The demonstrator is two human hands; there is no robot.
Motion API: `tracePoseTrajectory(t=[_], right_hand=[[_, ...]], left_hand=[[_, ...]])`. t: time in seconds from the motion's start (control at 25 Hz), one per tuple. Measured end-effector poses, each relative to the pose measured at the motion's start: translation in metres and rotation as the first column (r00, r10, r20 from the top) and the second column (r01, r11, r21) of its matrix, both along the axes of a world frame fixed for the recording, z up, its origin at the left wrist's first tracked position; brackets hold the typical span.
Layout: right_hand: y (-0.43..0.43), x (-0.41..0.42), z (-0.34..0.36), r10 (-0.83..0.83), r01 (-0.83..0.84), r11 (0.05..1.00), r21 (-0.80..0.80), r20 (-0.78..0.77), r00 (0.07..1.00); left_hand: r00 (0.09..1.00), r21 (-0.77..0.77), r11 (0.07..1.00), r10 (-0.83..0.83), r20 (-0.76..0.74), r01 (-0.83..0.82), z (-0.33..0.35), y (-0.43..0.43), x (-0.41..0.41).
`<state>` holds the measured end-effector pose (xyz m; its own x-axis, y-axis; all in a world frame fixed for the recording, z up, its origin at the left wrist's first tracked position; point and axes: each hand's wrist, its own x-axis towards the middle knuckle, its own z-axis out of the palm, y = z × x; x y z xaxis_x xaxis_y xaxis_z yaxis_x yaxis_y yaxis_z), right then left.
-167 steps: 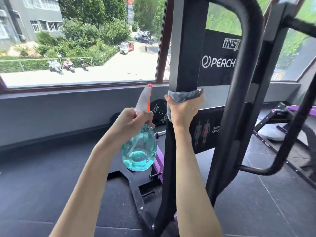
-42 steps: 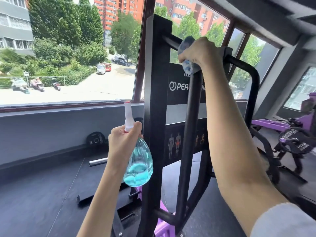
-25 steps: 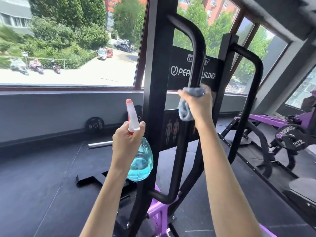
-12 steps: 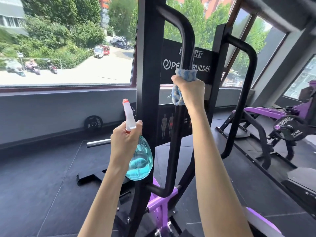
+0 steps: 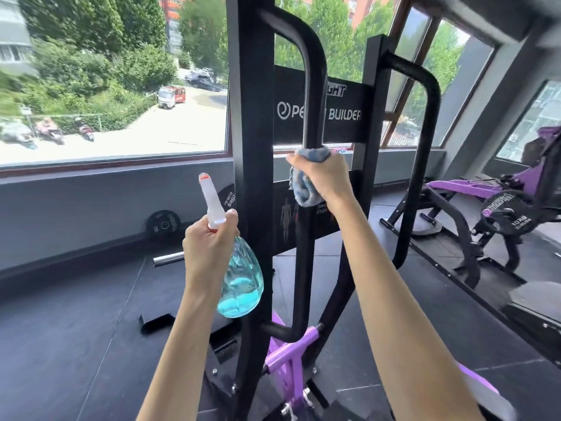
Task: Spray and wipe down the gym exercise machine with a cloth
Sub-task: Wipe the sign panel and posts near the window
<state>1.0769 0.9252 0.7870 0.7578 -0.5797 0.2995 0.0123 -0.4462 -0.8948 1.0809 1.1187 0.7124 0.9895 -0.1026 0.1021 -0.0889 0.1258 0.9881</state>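
Down from the top bend, where it gripped under two seconds ago, the right hand (image 5: 326, 177) now sits about midway along the upright run of the curved black tubular bar (image 5: 312, 86), just under the lower edge of the black sign panel (image 5: 343, 117) lettered "BUILDER".

That bar belongs to the tall black steel exercise machine (image 5: 249, 147), whose square post rises in the middle of the view from the dark rubber floor (image 5: 76, 329). A purple bracket (image 5: 288, 354) joins the bar's lower end near the machine's base. A second black curved bar (image 5: 431, 132) stands further right. Behind it, toward the floor's right edge, is a purple plate-loaded machine (image 5: 485, 192). A black weight plate (image 5: 164, 224) leans against the grey wall at the floor's far edge, under the wide window (image 5: 106, 86).

The clear teardrop spray bottle of blue liquid (image 5: 243, 278) hangs just left of the post. The left hand (image 5: 206, 247) grasps its neck, fingers clenched round it below the white nozzle with an orange tip (image 5: 212, 202), which points up.

The blue-grey cloth (image 5: 303, 189) is wrapped round the curved bar, the right hand's fingers curled over it and the bar together.
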Motion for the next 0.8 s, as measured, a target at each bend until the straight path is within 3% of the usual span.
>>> tracePoseTrajectory(t=[0.16, 0.32, 0.4, 0.48, 0.6, 0.68, 0.8], right_hand=[[0.008, 0.001, -0.061, -0.255, 0.256, 0.967, -0.004, 0.104, 0.961], [0.019, -0.054, -0.160, -0.119, 0.120, 0.993, -0.003, -0.142, 0.983], [0.008, -0.054, -0.143, -0.039, 0.033, 0.999, -0.030, -0.203, 0.978], [0.001, -0.037, -0.095, 0.060, -0.070, 0.996, -0.050, -0.167, 0.984], [-0.007, 0.003, -0.028, -0.053, 0.054, 0.998, -0.022, 0.021, 0.998], [-0.007, 0.012, -0.028, -0.148, 0.155, 0.987, -0.049, 0.123, 0.981], [0.007, -0.008, -0.090, -0.152, 0.154, 0.988, -0.012, 0.093, 0.984]], left_hand=[[0.997, -0.016, 1.000, -0.012, -0.073, 0.011, -0.008, 0.002, -0.007], [0.997, -0.012, 0.999, -0.039, -0.060, 0.038, -0.011, 0.001, -0.011], [0.996, -0.037, 0.998, -0.058, -0.063, 0.056, -0.011, 0.000, -0.016], [0.995, -0.051, 0.996, -0.072, -0.063, 0.069, -0.011, -0.002, -0.020], [0.995, -0.031, 0.996, -0.080, -0.065, 0.078, -0.016, -0.007, -0.025], [0.994, -0.034, 0.997, -0.074, -0.081, 0.072, -0.020, -0.009, -0.025], [0.996, -0.010, 0.998, -0.058, -0.071, 0.057, -0.029, -0.006, -0.023]])
